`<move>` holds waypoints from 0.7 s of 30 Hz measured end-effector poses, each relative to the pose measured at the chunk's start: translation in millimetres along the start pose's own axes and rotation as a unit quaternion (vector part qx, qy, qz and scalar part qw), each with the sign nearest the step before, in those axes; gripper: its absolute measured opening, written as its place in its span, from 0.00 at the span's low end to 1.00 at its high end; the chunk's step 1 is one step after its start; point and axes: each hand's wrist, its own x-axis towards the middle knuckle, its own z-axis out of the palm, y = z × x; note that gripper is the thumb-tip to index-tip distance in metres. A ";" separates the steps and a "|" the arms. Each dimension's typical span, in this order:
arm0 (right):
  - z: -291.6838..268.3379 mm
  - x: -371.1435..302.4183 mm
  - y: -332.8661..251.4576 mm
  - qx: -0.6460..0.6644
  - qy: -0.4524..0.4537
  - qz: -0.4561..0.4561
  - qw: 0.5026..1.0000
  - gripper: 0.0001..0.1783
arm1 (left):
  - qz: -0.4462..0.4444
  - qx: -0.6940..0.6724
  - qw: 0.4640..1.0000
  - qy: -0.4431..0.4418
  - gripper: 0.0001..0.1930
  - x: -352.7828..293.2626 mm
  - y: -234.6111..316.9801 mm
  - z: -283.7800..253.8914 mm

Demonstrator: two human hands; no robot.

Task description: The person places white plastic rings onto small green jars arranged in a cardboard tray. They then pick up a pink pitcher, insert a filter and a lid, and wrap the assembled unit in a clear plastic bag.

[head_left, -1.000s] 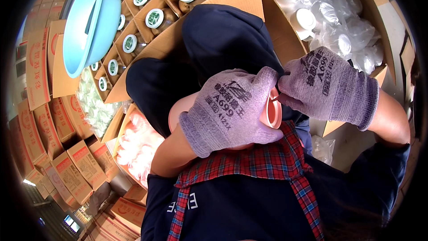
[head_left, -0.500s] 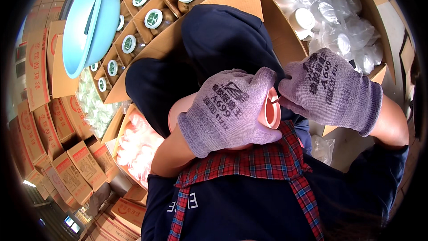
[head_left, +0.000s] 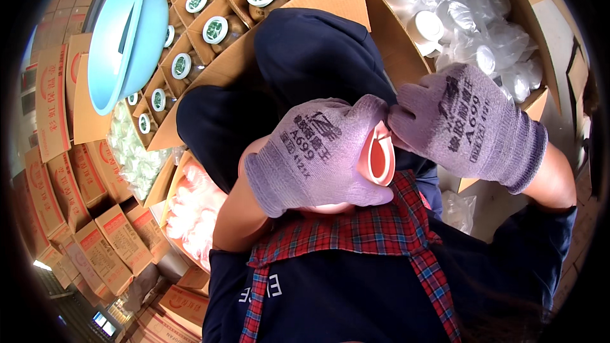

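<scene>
My left hand (head_left: 318, 155), in a grey-purple knitted glove, wraps round a pink jug-like vessel (head_left: 364, 166) held on its side above my lap. The vessel's oval opening faces right, showing a pale rim and a reddish inside. Most of its body is hidden behind the glove. My right hand (head_left: 448, 121), gloved alike, is closed at the upper edge of that rim, with thumb and fingers pinched together. What sits between those fingertips cannot be made out. The two gloves nearly touch at the top of the opening.
Ahead stands a divided carton (head_left: 219, 57) of bottles with white-and-green caps. A light blue basin (head_left: 146, 41) rests at its left. Clear bags of white parts (head_left: 464, 19) fill a box at right. Pink bagged pieces (head_left: 194, 206) and stacked cartons (head_left: 117, 238) are at left.
My right hand has shifted slightly left and its fingertips have moved up to the top of the rim. The vessel has turned a little in my left hand, its opening looking narrower.
</scene>
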 end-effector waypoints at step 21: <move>17.6 24.6 -52.6 0.631 0.257 0.186 0.708 0.30 | 0.175 -0.257 0.950 -0.028 0.52 -17.3 -29.1 -48.3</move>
